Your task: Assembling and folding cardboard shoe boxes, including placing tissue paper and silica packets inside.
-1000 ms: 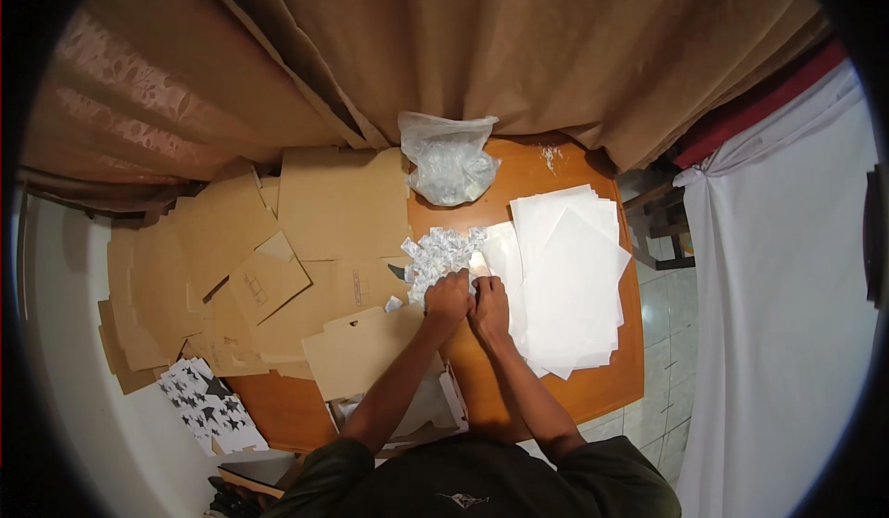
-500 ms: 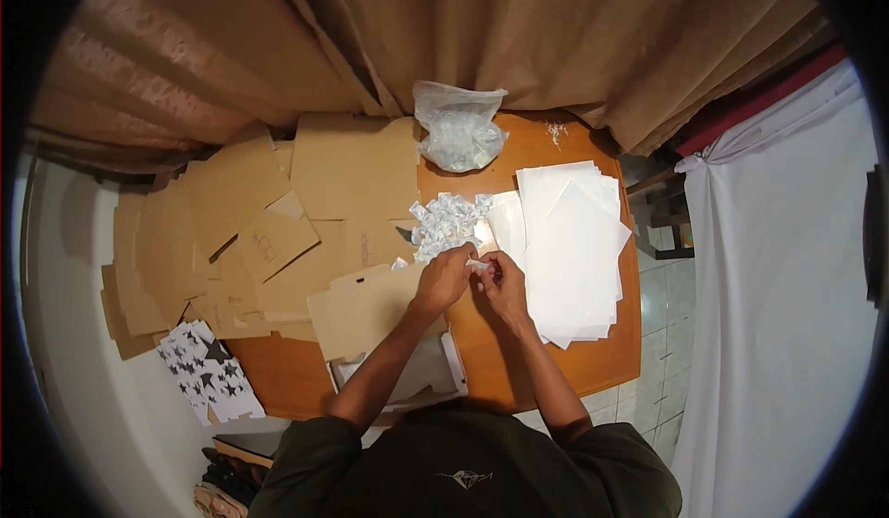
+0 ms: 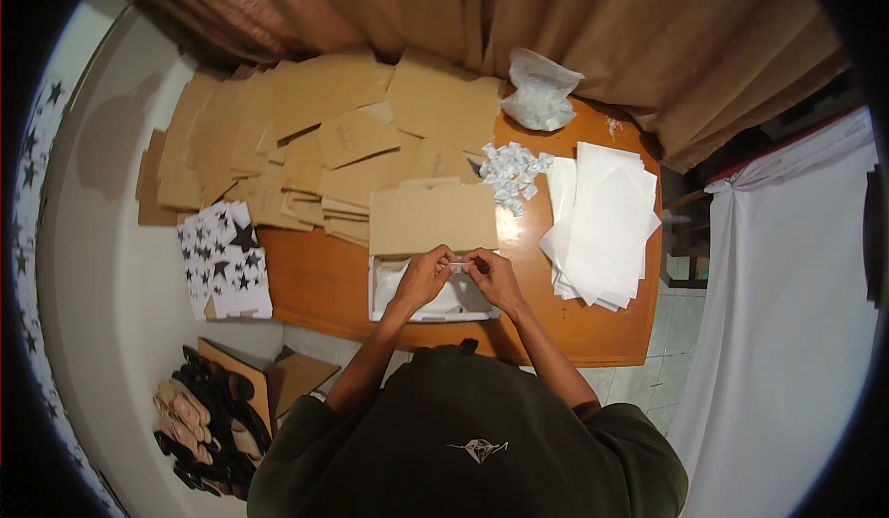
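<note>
Between the fingertips of both my hands is a small white sachet (image 3: 457,264). My left hand (image 3: 424,277) pinches one end, and my right hand (image 3: 493,275) pinches the other. Both are over an open cardboard box (image 3: 432,220), its brown lid flap laid back on the far side. White paper (image 3: 386,282) shows inside the box; my hands hide part of the interior. Past the box to the right lies a loose pile of small white sachets (image 3: 512,174).
White paper sheets (image 3: 607,226) are stacked at the right. A clear plastic bag (image 3: 540,97) stands at the back. Flat cardboard boxes (image 3: 324,92) cover the far left, with star-patterned card (image 3: 222,263) in front. Shoes (image 3: 208,416) sit on the lower left, beyond the table edge.
Both hands have moved from beside the sachet pile back to the open box, carrying the sachet. The view has shifted, showing more of the left side.
</note>
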`<state>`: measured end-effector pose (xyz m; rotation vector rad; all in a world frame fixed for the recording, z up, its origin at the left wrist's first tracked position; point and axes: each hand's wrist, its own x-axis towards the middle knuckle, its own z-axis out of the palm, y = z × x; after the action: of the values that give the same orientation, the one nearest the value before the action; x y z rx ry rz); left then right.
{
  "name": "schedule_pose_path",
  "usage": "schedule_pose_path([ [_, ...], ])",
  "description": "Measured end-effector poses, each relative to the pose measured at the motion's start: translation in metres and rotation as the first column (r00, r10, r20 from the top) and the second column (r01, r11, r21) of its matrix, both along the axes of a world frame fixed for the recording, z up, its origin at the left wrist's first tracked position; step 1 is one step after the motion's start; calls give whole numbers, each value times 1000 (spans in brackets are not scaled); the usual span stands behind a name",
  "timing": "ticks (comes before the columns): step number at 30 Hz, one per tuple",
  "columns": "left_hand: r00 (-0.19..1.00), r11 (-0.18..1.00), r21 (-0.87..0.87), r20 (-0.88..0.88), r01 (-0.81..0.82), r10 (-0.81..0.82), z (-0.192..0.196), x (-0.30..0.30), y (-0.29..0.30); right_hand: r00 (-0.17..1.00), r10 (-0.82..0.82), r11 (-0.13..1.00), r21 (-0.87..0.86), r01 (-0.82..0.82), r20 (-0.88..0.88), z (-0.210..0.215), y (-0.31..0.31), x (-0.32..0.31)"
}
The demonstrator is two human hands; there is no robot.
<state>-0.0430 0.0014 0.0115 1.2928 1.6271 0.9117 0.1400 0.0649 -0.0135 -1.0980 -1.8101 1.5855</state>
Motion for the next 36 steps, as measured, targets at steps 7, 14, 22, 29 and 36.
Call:
schedule_pose_path([
  [7, 936, 975, 149, -289, -162, 200, 5, -29, -77, 964, 107, 934, 308, -180, 242, 12, -37, -2],
  [14, 808, 885, 172, -361, -433, 465, -30, -56, -134, 852, -205, 762, 625, -170, 481, 5, -66, 16],
  [22, 854, 915, 96, -332, -392, 401, -46, -48, -142, 869, -219, 857, 513, -47, 445, -13, -77, 27],
  [29, 821, 922, 107, -427, -371, 380, -33, -41, -135, 819, -255, 787, 603, -133, 514, -15, -74, 37],
  [36, 875, 916, 240, -293, -323, 385, -34, -84, -53, 870, -223, 772, 625, -118, 440, 3, -19, 2],
])
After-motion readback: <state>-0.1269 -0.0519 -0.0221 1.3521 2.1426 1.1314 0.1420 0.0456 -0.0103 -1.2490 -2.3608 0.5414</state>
